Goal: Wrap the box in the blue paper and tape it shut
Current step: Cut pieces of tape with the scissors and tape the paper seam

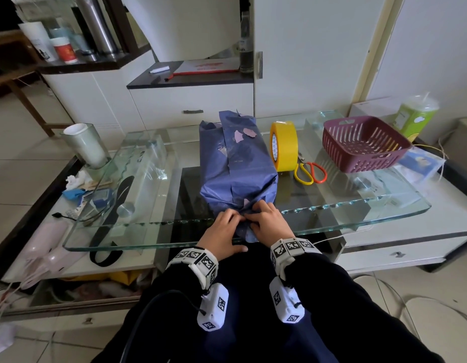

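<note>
The left hand (221, 231) and right hand (269, 221) meet at the near end of the blue paper (237, 166). Both sets of fingers are curled into the bunched flap, pinching it, with the fingertips partly buried in the folds. The box lies just beyond the grip on the glass table (358, 213), hidden under the paper. Pale patches show through tears at its far end, but what they are cannot be made out. Beyond and right of the grip stand a yellow tape roll (284, 145) and scissors (311, 172), the blades hidden behind the roll.
</note>
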Available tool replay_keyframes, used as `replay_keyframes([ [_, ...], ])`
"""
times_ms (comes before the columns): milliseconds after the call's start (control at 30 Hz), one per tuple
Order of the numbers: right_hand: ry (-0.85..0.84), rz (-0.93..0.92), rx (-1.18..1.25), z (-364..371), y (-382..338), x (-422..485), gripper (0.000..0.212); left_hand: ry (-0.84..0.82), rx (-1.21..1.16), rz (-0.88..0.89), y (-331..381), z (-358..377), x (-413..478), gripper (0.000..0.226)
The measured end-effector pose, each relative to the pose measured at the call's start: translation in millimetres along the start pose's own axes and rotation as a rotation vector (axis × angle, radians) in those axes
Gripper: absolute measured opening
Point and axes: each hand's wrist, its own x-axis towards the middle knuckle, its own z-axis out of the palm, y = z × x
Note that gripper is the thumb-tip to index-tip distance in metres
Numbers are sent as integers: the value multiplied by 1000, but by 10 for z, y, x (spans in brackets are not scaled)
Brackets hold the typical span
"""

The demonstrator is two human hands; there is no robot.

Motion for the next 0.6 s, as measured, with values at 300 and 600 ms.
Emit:
replay_keyframes([
  [300,135,44,76,-66,187,103,27,140,43,52,77,30,308,30],
  [600,86,101,32,-259,460,370,34,332,96,193,127,-47,747,34],
])
